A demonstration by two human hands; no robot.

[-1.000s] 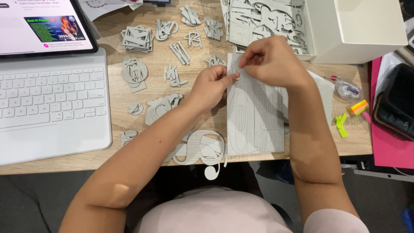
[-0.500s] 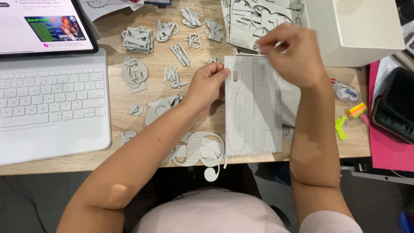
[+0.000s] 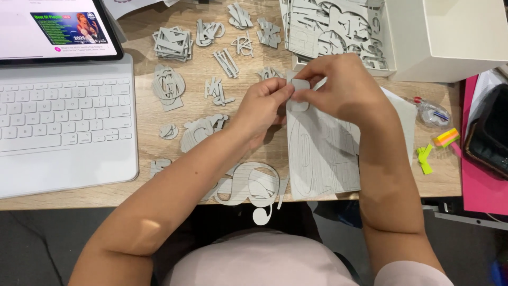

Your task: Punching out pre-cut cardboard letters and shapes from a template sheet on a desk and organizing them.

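Centrally, just above the middle of the frame, a small grey cardboard piece (image 3: pixel 299 85) is being pinched between the 2 hands, which are being held together over the top edge of a large grey die-cut sheet (image 3: pixel 323 153). The left hand (image 3: pixel 263 104) is being closed on the piece from the left side, and the right hand (image 3: pixel 344 87) is being clamped on it from the right, fingertips meeting. The sheet is being rested flat on the wooden desk (image 3: pixel 143 143), its lower edge reaching the desk's near rim. Punched-out grey shapes (image 3: pixel 219 90) are being kept scattered across the upper middle of the frame, and a large curled cut-out (image 3: pixel 248 185) is lying at the lower centre. A white keyboard (image 3: pixel 63 122) and a tablet (image 3: pixel 53 26) are being kept at the left. A white box (image 3: pixel 450 37) is standing at the upper right, with neon sticky tabs (image 3: pixel 423 159) near the right edge.
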